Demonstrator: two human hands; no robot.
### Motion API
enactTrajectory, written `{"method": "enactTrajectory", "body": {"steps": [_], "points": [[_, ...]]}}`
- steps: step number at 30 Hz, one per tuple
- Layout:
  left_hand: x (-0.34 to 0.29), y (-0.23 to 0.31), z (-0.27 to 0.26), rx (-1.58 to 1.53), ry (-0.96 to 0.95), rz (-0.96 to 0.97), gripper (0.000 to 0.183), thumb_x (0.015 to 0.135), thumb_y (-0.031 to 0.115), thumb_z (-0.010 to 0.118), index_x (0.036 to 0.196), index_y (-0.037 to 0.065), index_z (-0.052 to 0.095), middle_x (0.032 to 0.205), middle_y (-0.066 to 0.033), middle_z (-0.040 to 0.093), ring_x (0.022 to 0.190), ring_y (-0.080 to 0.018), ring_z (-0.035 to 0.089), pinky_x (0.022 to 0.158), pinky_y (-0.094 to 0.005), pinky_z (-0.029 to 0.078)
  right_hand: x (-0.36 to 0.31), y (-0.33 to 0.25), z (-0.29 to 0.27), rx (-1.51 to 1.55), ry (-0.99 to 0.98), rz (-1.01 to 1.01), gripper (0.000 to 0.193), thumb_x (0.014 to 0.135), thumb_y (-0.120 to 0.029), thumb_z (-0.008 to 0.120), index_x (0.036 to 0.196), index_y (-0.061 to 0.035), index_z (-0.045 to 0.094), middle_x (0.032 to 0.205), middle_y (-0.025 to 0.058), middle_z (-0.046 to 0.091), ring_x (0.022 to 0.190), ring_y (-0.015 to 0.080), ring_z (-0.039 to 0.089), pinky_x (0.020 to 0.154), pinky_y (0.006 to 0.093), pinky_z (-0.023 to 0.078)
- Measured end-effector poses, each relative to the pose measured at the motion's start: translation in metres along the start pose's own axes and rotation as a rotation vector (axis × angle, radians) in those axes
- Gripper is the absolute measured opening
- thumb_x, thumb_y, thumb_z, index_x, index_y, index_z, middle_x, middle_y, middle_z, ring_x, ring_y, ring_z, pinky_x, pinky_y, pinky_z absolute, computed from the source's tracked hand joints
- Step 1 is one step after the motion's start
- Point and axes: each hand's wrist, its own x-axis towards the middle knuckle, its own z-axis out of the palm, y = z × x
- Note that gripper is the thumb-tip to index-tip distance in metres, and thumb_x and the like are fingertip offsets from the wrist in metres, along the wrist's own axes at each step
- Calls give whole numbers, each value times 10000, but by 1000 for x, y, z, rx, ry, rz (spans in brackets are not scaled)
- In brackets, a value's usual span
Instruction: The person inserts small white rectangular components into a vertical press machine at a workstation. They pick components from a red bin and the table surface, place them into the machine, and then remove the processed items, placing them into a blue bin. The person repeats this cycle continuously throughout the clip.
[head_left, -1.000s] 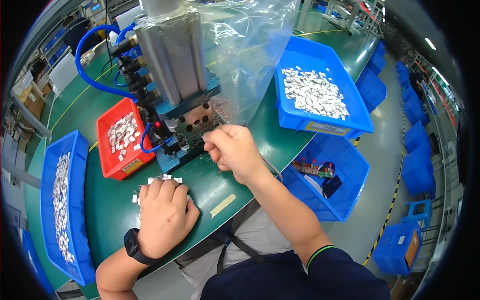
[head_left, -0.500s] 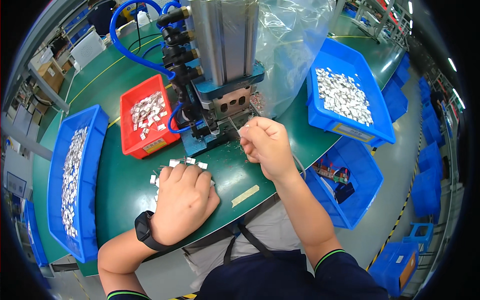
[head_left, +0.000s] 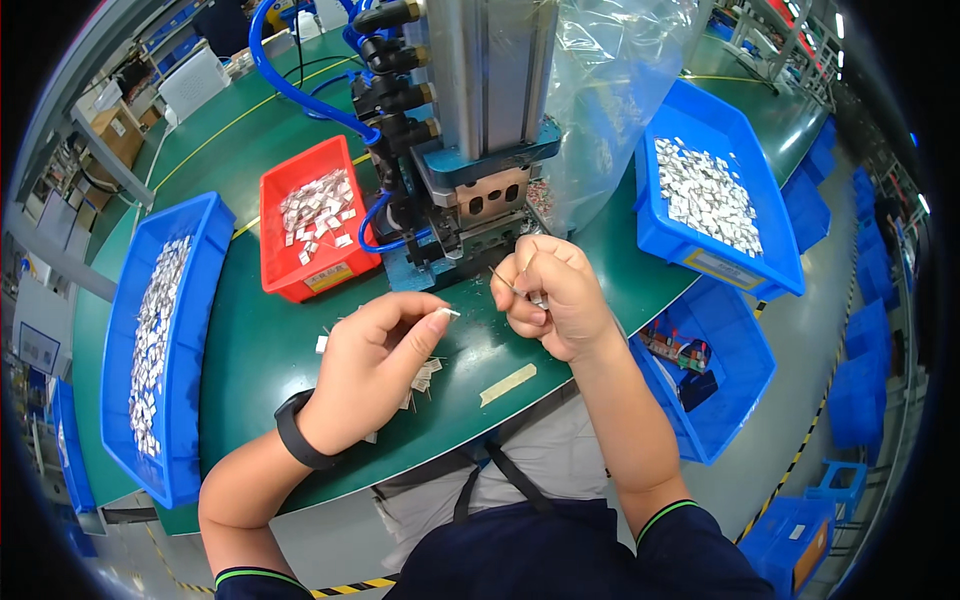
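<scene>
My left hand (head_left: 362, 372) is closed in a pinch on a small white electronic component (head_left: 453, 312), held above the green table. Nearby, my right hand (head_left: 564, 305) is closed, fingers curled, with a white component that has thin wire leads (head_left: 503, 281) sticking out towards the left. Right behind it stands a pneumatic press (head_left: 487, 200) with a metal die and a blue base. Under and beside my left hand lie several loose white components with leads (head_left: 425, 378), partly hidden by the hand.
A red bin (head_left: 273, 230) and a long blue bin (head_left: 212, 270), both with white components, stand on the left. At the right is another filled blue bin (head_left: 655, 232). Below it hangs a blue bin (head_left: 735, 390) with odd parts. A clear plastic bag (head_left: 610, 90) drapes beside the press.
My left hand has risen from the loose pile with a white component in its fingertips. My right hand has drawn back from the press die, and its fingers have curled. The whole view has shifted slightly.
</scene>
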Motion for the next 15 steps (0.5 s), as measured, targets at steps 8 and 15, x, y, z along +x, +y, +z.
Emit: {"method": "enactTrajectory", "body": {"steps": [8, 15], "points": [[4, -6, 1, -336, -92, -147, 193, 964, 115, 557, 1077, -39, 590, 902, -63, 656, 790, -75, 590, 719, -217, 497, -2, 1, 10, -136, -18, 90, 56, 833, -12, 472, 841, -43, 518, 587, 92, 561, 374, 29, 306, 330, 212, 210], [3, -9, -1, -414, -161, -147, 201, 966, 87, 540, 1128, -2, 460, 889, -73, 635, 757, -96, 594, 676, -222, 484, -2, 6, 11, -352, -182, 270, 100, 876, -103, 543, 874, -27, 608, 609, 39, 568, 397, 9, 354, 342, 193, 224]]}}
